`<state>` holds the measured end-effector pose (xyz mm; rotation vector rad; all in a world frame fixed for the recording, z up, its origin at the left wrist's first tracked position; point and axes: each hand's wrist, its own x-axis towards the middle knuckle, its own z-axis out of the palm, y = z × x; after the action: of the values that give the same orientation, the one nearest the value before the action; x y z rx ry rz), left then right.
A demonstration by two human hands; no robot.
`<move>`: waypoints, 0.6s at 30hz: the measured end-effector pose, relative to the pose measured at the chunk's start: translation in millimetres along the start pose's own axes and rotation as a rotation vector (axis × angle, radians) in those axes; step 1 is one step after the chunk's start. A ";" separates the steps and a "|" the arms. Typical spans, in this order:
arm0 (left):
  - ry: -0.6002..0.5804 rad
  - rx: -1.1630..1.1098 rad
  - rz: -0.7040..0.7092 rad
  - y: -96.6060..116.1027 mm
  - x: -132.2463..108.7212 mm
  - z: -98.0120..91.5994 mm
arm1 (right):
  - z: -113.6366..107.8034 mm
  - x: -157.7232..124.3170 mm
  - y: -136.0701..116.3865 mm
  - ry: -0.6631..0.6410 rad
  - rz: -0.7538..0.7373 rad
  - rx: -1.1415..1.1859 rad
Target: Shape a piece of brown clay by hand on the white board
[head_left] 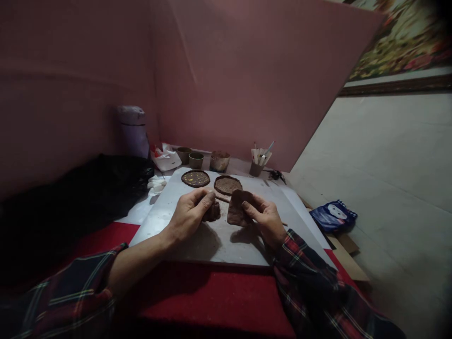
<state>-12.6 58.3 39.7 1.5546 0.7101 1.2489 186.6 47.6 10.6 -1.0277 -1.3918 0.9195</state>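
Above the pale work board (155, 230), my left hand (190, 209) is closed on a rough lump of dark brown clay (212, 213). My right hand (266, 217) grips a flat brown clay slab (237, 209), thumb on its near face and fingers behind. The two pieces are apart. Behind them on the board lie a round dark dish with yellowish specks (195, 178) and a second round dish with a brown, grainy inside (228, 184). A thin brown stick (222, 198) lies partly hidden behind the slab.
Small cups (196, 160), a stained bowl (219, 162) and a cup of tools (257, 167) stand along the back. A black plastic bag (88, 197) and a lilac cylinder (134, 132) are at left. A dark blue packet (334, 216) lies at right.
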 end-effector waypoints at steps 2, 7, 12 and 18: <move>0.000 0.003 0.009 1.6 0.3 0.0 | 0.5 -0.4 1.3 -0.048 0.016 0.001; 0.048 0.035 -0.004 3.5 -0.5 -0.2 | 5.1 4.4 -7.3 -0.054 0.013 0.030; 0.157 0.059 0.014 -1.7 1.4 -4.5 | 17.5 -1.1 -19.1 -0.151 0.004 0.045; 0.187 0.094 0.030 -10.9 5.4 -10.1 | 25.8 -21.9 -16.5 -0.340 -0.051 -0.104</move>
<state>-19.1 70.2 31.6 1.5422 0.8790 1.4137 159.5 22.3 17.3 -0.9371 -1.7562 1.0255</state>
